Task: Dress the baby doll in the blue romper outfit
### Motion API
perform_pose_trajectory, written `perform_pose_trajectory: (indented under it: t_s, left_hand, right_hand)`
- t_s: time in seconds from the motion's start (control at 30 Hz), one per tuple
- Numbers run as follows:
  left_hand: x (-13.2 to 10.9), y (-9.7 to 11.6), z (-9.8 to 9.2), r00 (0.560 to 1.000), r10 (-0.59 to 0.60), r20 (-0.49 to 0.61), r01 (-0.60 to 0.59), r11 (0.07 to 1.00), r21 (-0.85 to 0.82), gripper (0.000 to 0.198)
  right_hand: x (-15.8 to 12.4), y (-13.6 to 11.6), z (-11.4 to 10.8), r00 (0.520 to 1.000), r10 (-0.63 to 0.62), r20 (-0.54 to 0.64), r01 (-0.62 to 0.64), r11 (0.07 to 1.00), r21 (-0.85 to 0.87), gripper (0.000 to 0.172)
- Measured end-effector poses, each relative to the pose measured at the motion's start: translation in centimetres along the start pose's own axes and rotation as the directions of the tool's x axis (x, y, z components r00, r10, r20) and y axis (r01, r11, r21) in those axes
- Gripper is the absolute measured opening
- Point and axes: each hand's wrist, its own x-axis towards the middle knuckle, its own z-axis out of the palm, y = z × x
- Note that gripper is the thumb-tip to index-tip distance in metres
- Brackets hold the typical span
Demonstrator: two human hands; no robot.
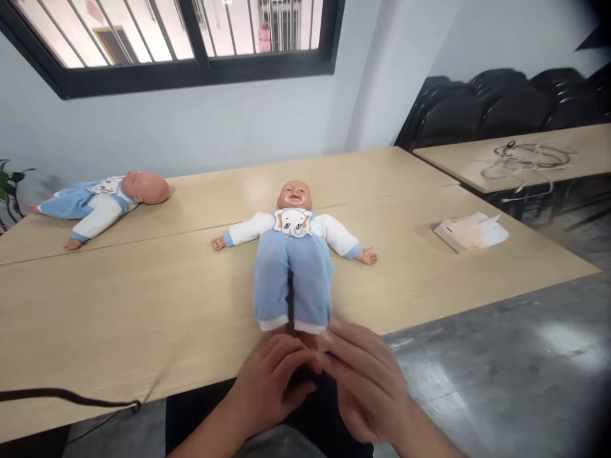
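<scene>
A baby doll (294, 273) lies on its back on the table, arms spread and feet toward me. It wears blue trousers, white sleeves and an elephant-face bib (293, 222). At its feet, my left hand (274, 381) has curled fingers, thumb apart below. My right hand (365, 381), a little blurred, comes in from the right beside the trouser cuff, its fingers bent and close together. The fingertips of both hands meet over the foot on the right. My hands mostly cover the feet, so whatever the fingers grip is hidden.
A second, similarly dressed doll (102, 197) lies at the back left of the wooden table (143, 305). A tissue pack (470, 232) is on the right. A dark strap (67, 395) crosses the left front edge. Cables (529, 159) lie on another table; stacked black chairs (506, 105) stand behind.
</scene>
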Motion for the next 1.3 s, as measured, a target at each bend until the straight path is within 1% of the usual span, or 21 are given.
perform_pose_trajectory:
  t_s: [0.07, 0.1, 0.13, 0.17, 0.2, 0.23, 0.27, 0.3, 0.4, 0.5, 0.57, 0.6, 0.7, 0.73, 0.8, 0.87, 0.93, 1.0, 1.07, 1.2, 1.3]
  left_hand:
    - [-1.3, -0.7, -0.5, 0.989, -0.078, -0.124, 0.074, 0.997, -0.034, 0.039]
    - [-1.8, -1.2, -0.8, 0.969, -0.150, -0.198, 0.143, 0.988, -0.049, 0.039]
    - [-2.3, -1.7, -1.1, 0.932, -0.242, -0.269, 0.229, 0.970, -0.079, 0.039]
    - [-2.6, -2.3, -1.4, 0.882, -0.344, -0.322, 0.319, 0.939, -0.128, 0.039]
    - [-2.7, -2.9, -1.7, 0.824, -0.448, -0.347, 0.405, 0.894, -0.191, 0.041]
    - [-2.7, -3.5, -1.9, 0.770, -0.541, -0.337, 0.476, 0.840, -0.261, 0.045]
    - [-2.5, -4.1, -2.0, 0.730, -0.614, -0.300, 0.524, 0.784, -0.333, 0.049]
    - [-2.1, -4.7, -2.1, 0.703, -0.666, -0.249, 0.552, 0.732, -0.399, 0.053]
    - [-0.3, -6.2, -1.5, 0.661, -0.738, -0.134, 0.582, 0.617, -0.530, 0.058]
    - [2.3, -7.7, -0.8, 0.627, -0.770, -0.119, 0.610, 0.581, -0.539, 0.064]
    - [4.5, -8.9, -0.8, 0.643, -0.754, -0.138, 0.618, 0.617, -0.487, 0.067]
    - [5.7, -9.7, -1.0, 0.668, -0.727, -0.162, 0.608, 0.658, -0.444, 0.068]
    - [9.6, -12.5, -2.4, 0.797, -0.551, -0.247, 0.507, 0.833, -0.223, 0.059]
    - [11.0, -13.5, -2.9, 0.843, -0.480, -0.242, 0.461, 0.877, -0.134, 0.056]
    - [13.9, -15.7, -4.1, 0.914, -0.351, -0.205, 0.358, 0.934, -0.003, 0.057]
    - [16.6, -17.6, -5.1, 0.953, -0.270, -0.136, 0.277, 0.960, 0.040, 0.058]
    - [18.8, -19.1, -5.8, 0.974, -0.222, -0.043, 0.221, 0.975, -0.028, 0.057]
    - [20.3, -20.4, -6.3, 0.981, -0.190, 0.041, 0.193, 0.977, -0.091, 0.058]
    - [20.8, -21.5, -6.5, 0.973, -0.205, 0.107, 0.209, 0.977, -0.030, 0.059]
    - [19.4, -23.7, -6.7, 0.922, -0.336, 0.190, 0.287, 0.926, 0.247, 0.059]
    - [17.7, -24.5, -7.1, 0.903, -0.391, 0.177, 0.323, 0.891, 0.318, 0.059]
  right_hand:
    - [1.6, 1.3, 1.2, 0.989, -0.113, 0.093, 0.117, 0.992, -0.039, 0.052]
    - [2.2, 1.8, 1.7, 0.977, -0.135, 0.166, 0.146, 0.988, -0.056, 0.055]
    - [2.8, 2.2, 2.1, 0.961, -0.128, 0.244, 0.149, 0.986, -0.069, 0.056]
    - [3.2, 2.5, 2.4, 0.943, -0.111, 0.312, 0.140, 0.988, -0.071, 0.056]
    - [3.5, 2.7, 2.7, 0.925, -0.095, 0.368, 0.128, 0.990, -0.066, 0.055]
    - [3.7, 2.8, 3.1, 0.911, -0.076, 0.406, 0.108, 0.993, -0.057, 0.055]
    - [3.9, 2.8, 3.4, 0.902, -0.055, 0.427, 0.082, 0.996, -0.044, 0.055]
    - [4.0, 2.7, 3.8, 0.898, -0.033, 0.439, 0.052, 0.998, -0.031, 0.054]
    - [4.3, 2.3, 5.2, 0.892, 0.028, 0.451, -0.025, 1.000, -0.014, 0.053]
    - [4.7, 1.9, 6.1, 0.887, 0.068, 0.457, -0.062, 0.998, -0.028, 0.057]
    - [5.5, 2.2, 6.1, 0.885, 0.069, 0.460, -0.061, 0.998, -0.032, 0.059]
    - [6.0, 2.5, 6.0, 0.888, 0.063, 0.456, -0.054, 0.998, -0.034, 0.060]
    - [8.5, 4.5, 5.8, 0.909, 0.049, 0.413, -0.021, 0.997, -0.071, 0.060]
    - [9.6, 5.4, 5.9, 0.918, 0.058, 0.392, -0.019, 0.995, -0.103, 0.060]
    - [12.1, 7.4, 6.5, 0.934, 0.112, 0.340, -0.047, 0.980, -0.194, 0.060]
    - [14.7, 9.5, 7.6, 0.937, 0.180, 0.300, -0.096, 0.957, -0.273, 0.060]
    - [17.0, 11.5, 8.6, 0.931, 0.222, 0.291, -0.130, 0.944, -0.304, 0.060]
    - [18.5, 13.5, 9.4, 0.923, 0.239, 0.302, -0.143, 0.941, -0.308, 0.060]
    - [19.1, 15.2, 9.7, 0.911, 0.258, 0.321, -0.154, 0.936, -0.317, 0.058]
    - [17.6, 18.2, 8.6, 0.886, 0.308, 0.346, -0.190, 0.923, -0.335, 0.053]
    - [15.4, 20.0, 6.9, 0.881, 0.363, 0.303, -0.242, 0.897, -0.371, 0.058]
